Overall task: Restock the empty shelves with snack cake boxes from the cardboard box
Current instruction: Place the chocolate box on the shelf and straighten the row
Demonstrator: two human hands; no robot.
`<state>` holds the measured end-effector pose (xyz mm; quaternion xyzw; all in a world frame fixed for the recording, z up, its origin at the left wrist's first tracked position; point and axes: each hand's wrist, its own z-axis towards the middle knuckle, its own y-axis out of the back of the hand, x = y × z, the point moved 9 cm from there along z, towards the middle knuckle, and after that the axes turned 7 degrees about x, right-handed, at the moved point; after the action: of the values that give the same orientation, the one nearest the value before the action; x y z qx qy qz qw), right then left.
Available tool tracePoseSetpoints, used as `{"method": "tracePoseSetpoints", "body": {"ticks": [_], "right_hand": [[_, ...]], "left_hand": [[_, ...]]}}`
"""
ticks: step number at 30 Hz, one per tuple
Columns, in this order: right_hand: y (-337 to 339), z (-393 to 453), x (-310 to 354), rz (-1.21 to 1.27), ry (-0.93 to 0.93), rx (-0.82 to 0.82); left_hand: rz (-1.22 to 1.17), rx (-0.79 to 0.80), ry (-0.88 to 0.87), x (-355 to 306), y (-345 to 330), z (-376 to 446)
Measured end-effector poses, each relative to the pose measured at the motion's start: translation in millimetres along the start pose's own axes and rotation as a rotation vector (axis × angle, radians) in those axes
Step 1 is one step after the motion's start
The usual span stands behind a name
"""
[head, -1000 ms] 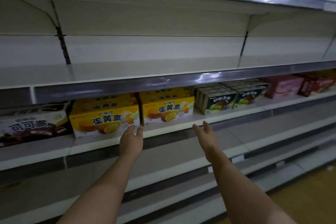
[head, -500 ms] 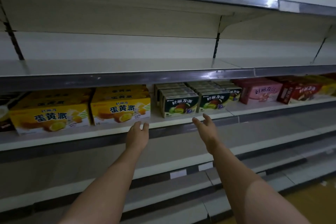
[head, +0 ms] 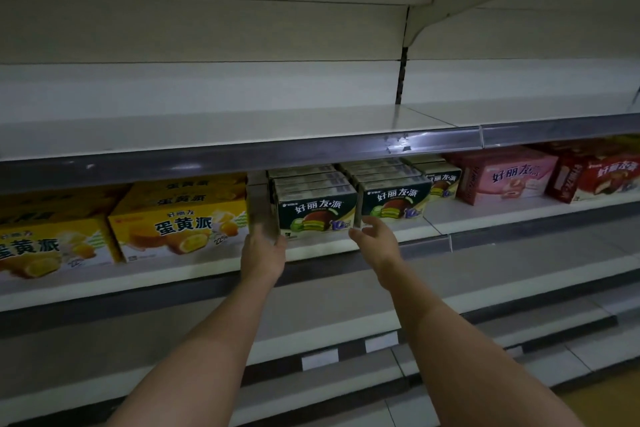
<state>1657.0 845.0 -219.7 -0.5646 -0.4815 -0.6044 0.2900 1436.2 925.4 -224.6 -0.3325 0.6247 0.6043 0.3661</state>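
A dark green snack cake box (head: 317,215) stands at the front of a row on the middle shelf (head: 346,250). My left hand (head: 264,250) reaches up to its left side, fingers straight and blurred. My right hand (head: 375,239) is at its lower right corner, fingers loosely spread, between it and a second green box (head: 394,199). Neither hand grips anything. Yellow snack cake boxes (head: 180,222) fill the shelf to the left. The cardboard box is out of view.
Pink boxes (head: 505,177) and red boxes (head: 602,177) stand further right on the same shelf. The shelf above (head: 207,130) and the lower shelves (head: 311,333) hold nothing. A strip of yellow floor (head: 609,402) shows at the bottom right.
The view has shifted right along the shelf. Both hands moved from the yellow boxes to the front green box and now flank it.
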Motion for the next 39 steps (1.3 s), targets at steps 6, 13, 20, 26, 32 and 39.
{"method": "tracePoseSetpoints", "body": {"ticks": [6,13,20,26,32,39], "right_hand": [[-5,47,4,-0.08,0.022,0.023],[1,79,-6,-0.221,-0.005,-0.055],[-8,81,-17,-0.403,0.06,-0.064],[-20,89,-15,-0.396,0.058,0.051],[-31,96,-12,-0.295,0.041,0.07],[16,84,-3,-0.36,0.103,-0.161]], "left_hand": [[-0.08,-0.029,0.038,-8,-15,37],[-0.162,0.041,0.104,3,-39,56],[-0.296,0.063,0.15,11,-52,73],[-0.289,0.028,0.153,9,-53,81],[-0.222,-0.049,0.083,7,-48,88],[0.019,-0.244,0.143,7,-33,76]]}}
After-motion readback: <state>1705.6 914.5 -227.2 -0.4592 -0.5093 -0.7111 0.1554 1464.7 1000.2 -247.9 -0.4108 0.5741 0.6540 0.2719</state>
